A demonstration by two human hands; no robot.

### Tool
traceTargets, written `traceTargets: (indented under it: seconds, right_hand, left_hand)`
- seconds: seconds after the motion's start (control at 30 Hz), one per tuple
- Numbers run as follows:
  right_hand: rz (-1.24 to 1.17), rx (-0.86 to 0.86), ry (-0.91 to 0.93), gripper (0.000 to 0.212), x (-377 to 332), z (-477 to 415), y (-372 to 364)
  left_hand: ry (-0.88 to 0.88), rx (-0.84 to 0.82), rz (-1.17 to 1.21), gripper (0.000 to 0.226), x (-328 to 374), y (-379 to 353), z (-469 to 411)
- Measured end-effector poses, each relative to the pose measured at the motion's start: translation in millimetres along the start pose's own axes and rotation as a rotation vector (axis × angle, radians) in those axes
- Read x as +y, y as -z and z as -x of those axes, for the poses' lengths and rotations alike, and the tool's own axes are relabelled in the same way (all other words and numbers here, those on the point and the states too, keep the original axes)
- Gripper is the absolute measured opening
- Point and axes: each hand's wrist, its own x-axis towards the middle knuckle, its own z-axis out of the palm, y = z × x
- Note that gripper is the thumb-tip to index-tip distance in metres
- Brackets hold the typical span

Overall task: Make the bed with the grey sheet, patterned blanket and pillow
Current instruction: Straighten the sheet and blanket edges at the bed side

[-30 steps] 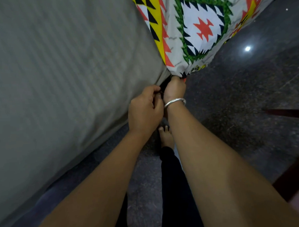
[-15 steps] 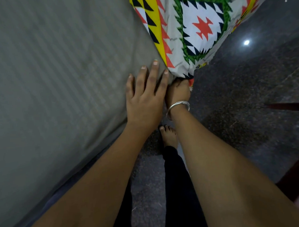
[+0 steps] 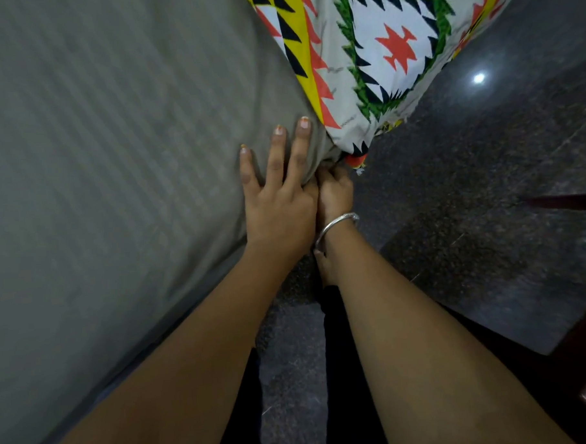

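Now | L hand (image 3: pixel 279 209) flat on grey sheet (image 3: pixel 114 162) edge | R hand (image 3: pixel 334 193) at blanket (image 3: pixel 362 67) corner, grip unclear

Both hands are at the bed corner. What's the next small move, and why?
Probably push the right hand deeper to tuck the grey sheet under the corner. The left hand lies flat on the sheet beside the patterned blanket, while the right hand's fingers disappear under the fold below, so the tuck looks unfinished.

Two hands (image 3: pixel 279 212) (image 3: pixel 334 195), one sheet (image 3: pixel 114 162), one blanket (image 3: pixel 394 46), one bangle (image 3: pixel 337 222)
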Motion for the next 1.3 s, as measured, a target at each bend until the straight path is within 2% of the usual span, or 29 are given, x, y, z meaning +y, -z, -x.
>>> traceTargets:
  seconds: [0.13, 0.2, 0.27, 0.33, 0.43, 0.5, 0.53, 0.6, 0.67, 0.73, 0.77, 0.9, 1.1, 1.17, 1.23, 1.3]
  right_hand:
    - [0.181, 0.032, 0.039, 0.014, -15.6, -3.3, 8.5]
    - [0.293, 0.244, 0.118, 0.015, -26.9, 0.5, 23.9]
    - [0.329, 0.391, 0.312, 0.011, -39.5, 6.6, 39.0]
    - [0.369, 0.304, 0.592, 0.016, -58.9, 8.0, 42.1]
    - [0.636, 0.237, 0.993, 0.027, -101.3, -22.3, 33.4]
    - [0.899, 0.210, 1.191, 0.037, -138.2, -50.0, 28.3]
    - [1.059, 0.128, 1.215, 0.042, -156.6, -60.4, 27.0]
    - [1.369, -0.124, 1.088, 0.052, -184.1, -79.6, 29.0]
    - [1.596, -0.248, 1.012, 0.053, -203.0, -96.3, 35.6]
    - [1.662, -0.208, 1.002, 0.054, -218.2, -108.7, 41.3]
    - [1.660, -0.162, 0.989, 0.054, -227.4, -114.6, 41.8]
    - [1.690, -0.108, 1.020, 0.056, -273.4, -147.7, 33.1]
    - [1.816, -0.183, 0.964, 0.057, -343.5, -232.0, 22.8]
    - [1.861, -0.081, 0.880, 0.062, -373.7, -260.1, 27.1]
    - [1.844, 0.055, 0.822, 0.067, -401.9, -281.1, 20.5]
    - [1.826, 0.055, 0.962, 0.066, -424.1, -297.3, -1.4]
  left_hand:
    - [0.039, 0.038, 0.211, 0.012, -1.5, 19.3, -9.5]
    - [0.047, 0.056, 0.316, 0.018, 0.3, 32.0, -23.8]
    - [0.032, 0.107, 0.399, 0.026, 4.1, 43.6, -46.2]
    - [0.024, 0.147, 0.427, 0.032, 10.0, 50.9, -73.3]
    - [0.043, 0.145, 0.345, 0.043, 20.4, 52.2, -125.1]
    - [0.102, 0.059, 0.272, 0.050, 22.1, 44.9, -159.0]
    - [0.154, -0.026, 0.234, 0.056, 19.3, 38.8, -171.9]
    - [0.261, -0.231, 0.189, 0.066, 8.6, 24.2, -184.1]
    - [0.363, -0.382, 0.167, 0.071, 2.9, 14.9, -183.4]
    - [0.419, -0.397, 0.119, 0.073, 11.9, 18.0, -189.8]
    - [0.408, -0.348, 0.116, 0.072, 20.9, 22.9, -200.3]
    - [0.245, -0.170, 0.214, 0.060, 58.4, 22.7, -272.6]
    - [0.262, -0.352, 0.199, 0.067, 49.1, -14.4, -368.7]
    - [0.319, -0.390, 0.190, 0.072, 35.4, -23.6, -393.9]
    - [0.374, -0.351, 0.191, 0.070, 22.7, -25.3, -420.4]
    - [0.312, -0.278, 0.205, 0.063, 17.5, -24.2, -452.3]
